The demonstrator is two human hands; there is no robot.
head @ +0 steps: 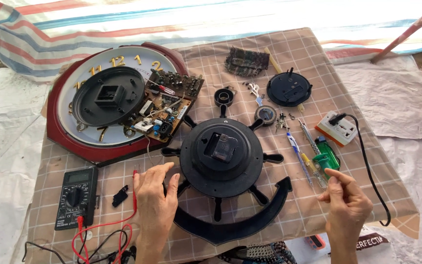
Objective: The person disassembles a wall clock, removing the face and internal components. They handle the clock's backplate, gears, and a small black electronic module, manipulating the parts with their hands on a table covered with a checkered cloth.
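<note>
Low in the middle of the frame, the left hand (155, 208) lies flat on the checked cloth of the surface (289, 54), fingers loosely spread and holding nothing, the fingertips touching the left rim of the black wheel-shaped clock (221, 152). That clock lies face down at the centre (its small movement box shows on the back), with a black anchor-shaped piece (235, 222) curving beneath it. At the lower right the right hand (347, 205) hovers with fingers curled close together, thumb and forefinger nearly meeting; I cannot tell whether they pinch anything. Just above it lie a green-handled screwdriver (326, 161) and a pen (296, 149). A multimeter (76, 197) sits at the lower left, its red lead (103, 227) trailing beside the left wrist. Upper left holds a red-framed wall clock (74, 142) with a circuit board (164, 110) resting on it.
</note>
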